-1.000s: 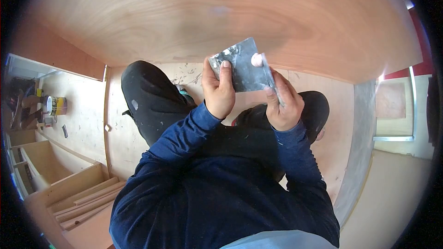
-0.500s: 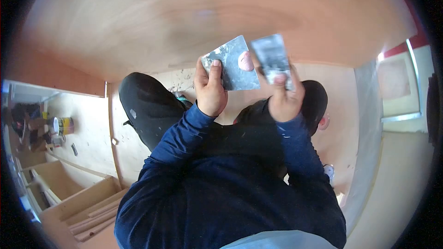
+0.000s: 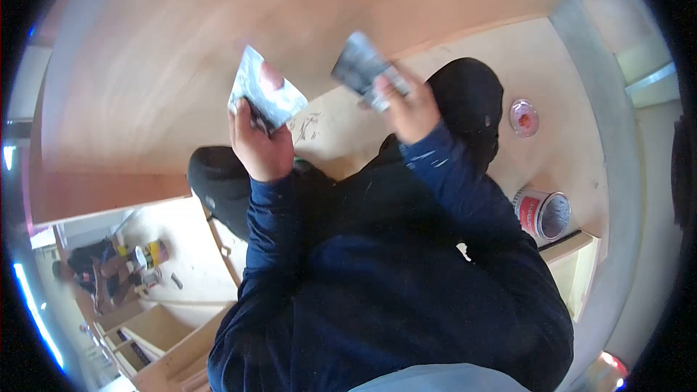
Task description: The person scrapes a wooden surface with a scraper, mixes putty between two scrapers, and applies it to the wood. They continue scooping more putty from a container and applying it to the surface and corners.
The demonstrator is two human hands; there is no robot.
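My left hand is closed on a flat metal plate, tilted upward, with a pink blob of paste on its face. My right hand grips a smaller, smeared metal scraper, blurred by motion and pointing up and left. The plate and scraper are apart. A large pale wooden panel stands behind both hands.
At the right are a round lid with pink paste and an open can with a red label. Low at the left, a yellow-labelled can stands near wooden compartments. My bent knees flank the middle.
The view has turned and shifted, bringing the open can into sight. Both hands appear farther left. The plate is tilted more steeply, and the scraper now leans left.
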